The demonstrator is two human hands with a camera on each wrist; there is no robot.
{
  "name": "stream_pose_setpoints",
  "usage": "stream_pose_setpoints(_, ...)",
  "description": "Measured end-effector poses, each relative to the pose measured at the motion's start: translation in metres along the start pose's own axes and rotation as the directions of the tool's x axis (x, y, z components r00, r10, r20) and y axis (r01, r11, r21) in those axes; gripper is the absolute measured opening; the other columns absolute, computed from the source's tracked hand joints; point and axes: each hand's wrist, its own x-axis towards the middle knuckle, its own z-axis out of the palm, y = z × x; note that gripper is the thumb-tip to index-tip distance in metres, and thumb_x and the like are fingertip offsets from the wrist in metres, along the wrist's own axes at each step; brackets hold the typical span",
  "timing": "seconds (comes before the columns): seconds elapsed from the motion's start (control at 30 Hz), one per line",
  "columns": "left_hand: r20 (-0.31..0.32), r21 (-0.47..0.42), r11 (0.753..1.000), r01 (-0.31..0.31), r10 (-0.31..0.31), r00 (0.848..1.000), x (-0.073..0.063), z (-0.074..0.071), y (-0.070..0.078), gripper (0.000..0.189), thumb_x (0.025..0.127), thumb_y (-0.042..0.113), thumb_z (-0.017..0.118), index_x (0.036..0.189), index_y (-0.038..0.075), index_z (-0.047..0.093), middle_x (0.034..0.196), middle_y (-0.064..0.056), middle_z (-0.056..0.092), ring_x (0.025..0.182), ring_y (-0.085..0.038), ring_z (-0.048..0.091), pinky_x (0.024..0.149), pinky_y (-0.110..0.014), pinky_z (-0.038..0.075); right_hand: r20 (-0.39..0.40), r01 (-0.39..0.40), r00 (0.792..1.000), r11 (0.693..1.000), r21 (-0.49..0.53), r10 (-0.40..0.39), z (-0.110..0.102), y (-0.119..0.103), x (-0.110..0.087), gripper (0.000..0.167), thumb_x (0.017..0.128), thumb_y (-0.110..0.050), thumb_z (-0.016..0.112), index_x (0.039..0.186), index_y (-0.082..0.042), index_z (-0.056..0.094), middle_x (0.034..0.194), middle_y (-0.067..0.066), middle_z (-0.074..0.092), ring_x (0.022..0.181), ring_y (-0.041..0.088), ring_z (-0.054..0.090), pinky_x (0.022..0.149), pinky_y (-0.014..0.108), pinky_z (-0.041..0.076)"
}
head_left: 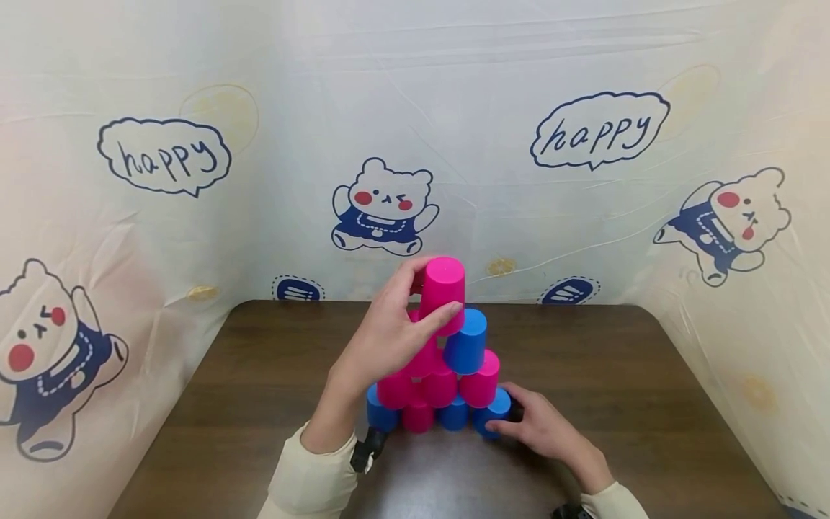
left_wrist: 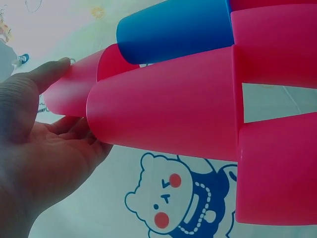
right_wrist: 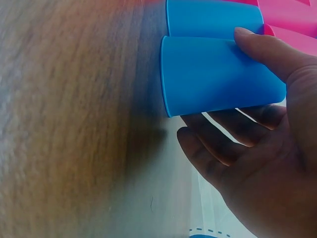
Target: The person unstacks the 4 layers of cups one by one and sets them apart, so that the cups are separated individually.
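A pyramid of upside-down pink and blue cups stands on the table. At its peak is a pink cup (head_left: 444,280), which my left hand (head_left: 385,339) grips, thumb in front and fingers behind. In the left wrist view this top cup (left_wrist: 74,89) has its rim right at the bases of a blue cup (left_wrist: 173,32) and a pink cup (left_wrist: 163,104) one row lower. Down at the right corner, my right hand (head_left: 547,427) holds a blue cup (head_left: 494,414) of the bottom row. The right wrist view shows the thumb along its side and the fingers on its far side.
The second row holds pink cups (head_left: 480,378); the bottom row mixes blue and one pink cup (head_left: 418,417). The dark wooden table (head_left: 583,346) is enclosed by a pale printed curtain (head_left: 493,108) at the back and both sides.
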Motion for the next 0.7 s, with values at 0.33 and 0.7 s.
stream_pose_setpoints(0.33,-0.049,-0.016,1.0,0.0,-0.001,0.999,-0.007,-0.01,0.007,0.072,0.093,0.022,0.082,0.154,0.022,0.043,0.141,0.003,0.058,0.128,-0.018,0.058,0.099,-0.043,0.06,0.015,-0.007,1.0,1.0,0.017,0.007,-0.001,-0.002,0.0,0.053,0.094,-0.038,0.08,0.139,-0.016,0.061,0.128,0.003,0.072,0.114,0.026,0.069,0.098,0.052,0.06)
stream_pose_setpoints(0.7,-0.153,-0.046,0.998,-0.042,0.034,0.988,-0.018,-0.034,0.008,0.074,0.093,0.014,0.082,0.156,0.019,0.042,0.144,0.001,0.055,0.129,-0.018,0.057,0.098,-0.045,0.061,0.014,-0.042,0.999,0.999,0.017,0.042,0.0,-0.003,0.0,0.055,0.094,-0.039,0.08,0.14,-0.015,0.061,0.129,0.004,0.071,0.116,0.028,0.068,0.099,0.057,0.058)
